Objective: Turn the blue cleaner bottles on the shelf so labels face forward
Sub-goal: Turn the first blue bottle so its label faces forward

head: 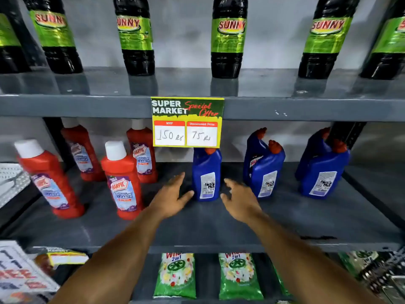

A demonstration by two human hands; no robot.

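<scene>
In the head view both hands reach into the middle shelf [219, 227] with fingers spread wide and holding nothing: the left hand [169, 199] sits just left of the nearest blue bottle [206, 174], thumb tip close to its base, and the right hand [237, 200] hovers just right of it, apart from it. That bottle shows its back panel with barcode outward, so it seems not yet turned, and the same holds for the blue pair [263, 163] beyond the right hand and the farther pair [322, 167] well to that hand's right. The likely trouble, as I judge it: the bottle is tall and narrow, so a one-sided push from the left thumb could tip or skid it backward, and a wide sweep of the right hand could knock the neighbouring pair (they stand close together). The red bottles [123, 183] left of the left hand read "HARPIC BATHROOM CLEANER". Above the hands a price card [187, 121] reads "SUPER MARKET Special Offer", "MRP 150 Rs", then 75 Rs under a blurred heading. The dark bottles [229, 36] on the upper shelf read "SUNNY". Below the forearms, green pouches [175, 275] show "2 in 1".
</scene>
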